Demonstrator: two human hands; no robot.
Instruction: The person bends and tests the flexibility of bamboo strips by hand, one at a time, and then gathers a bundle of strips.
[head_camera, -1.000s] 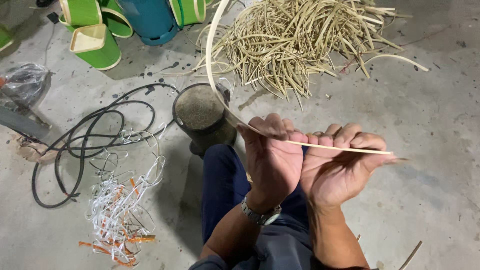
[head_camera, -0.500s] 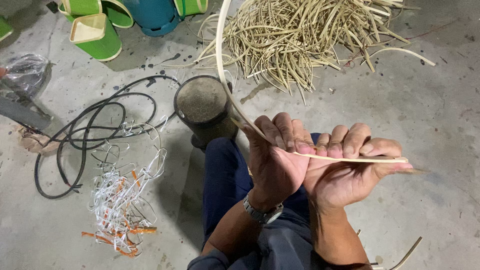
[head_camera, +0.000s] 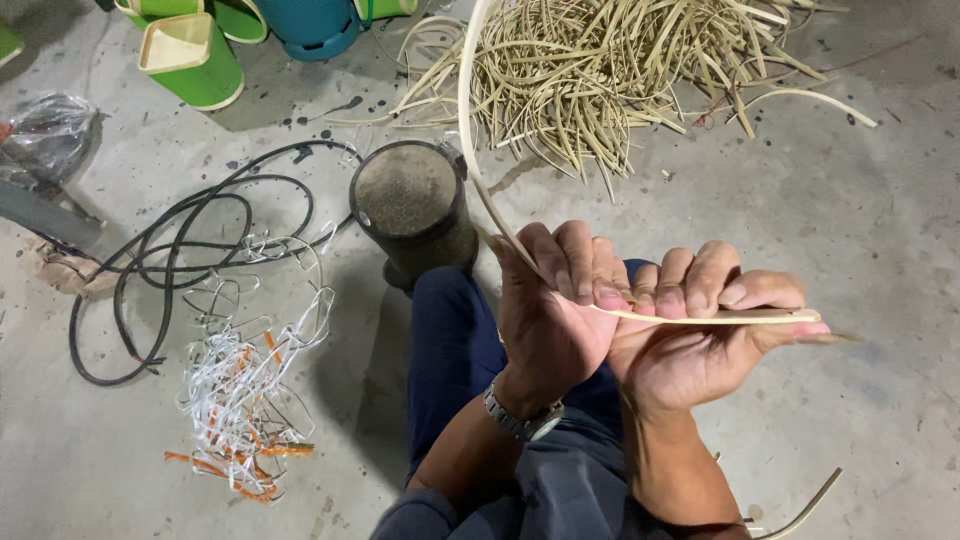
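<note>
— Gripping a long pale cane strip (head_camera: 700, 316) with both hands, low in the near middle. Left hand (head_camera: 555, 310) clenched around it, fingers curled over, wristwatch (head_camera: 522, 420) on that wrist. Right hand (head_camera: 700, 340) just beside, touching the left, palm up, fingers folded over the strip and thumb lying along it toward the right.

— And the strip itself?

— Runs nearly level across the right palm, tip poking just past the thumb on the right. From the left fist, bends up and away in a long curve toward the far edge (top end out of view). Below the hands, a knee in dark blue trousers (head_camera: 450, 350).

— Beyond the knee?

— Touching it on the far side, a dark round can (head_camera: 410, 205), upright, grey dusty top. To the left, a loop of black cable (head_camera: 170, 250) on the concrete floor (head_camera: 850, 230); nearer than that, a tangle of white and orange wire scraps (head_camera: 240, 400).

— Farther off?

— Far middle to right, a big loose heap of the same pale cane strips (head_camera: 620, 70). Far left, green containers (head_camera: 195, 55) and a blue one (head_camera: 315, 20) (only partly in view). Left edge, a crumpled clear plastic bag (head_camera: 45, 130). Near right corner, one stray curved strip (head_camera: 805, 505) on the floor.
</note>
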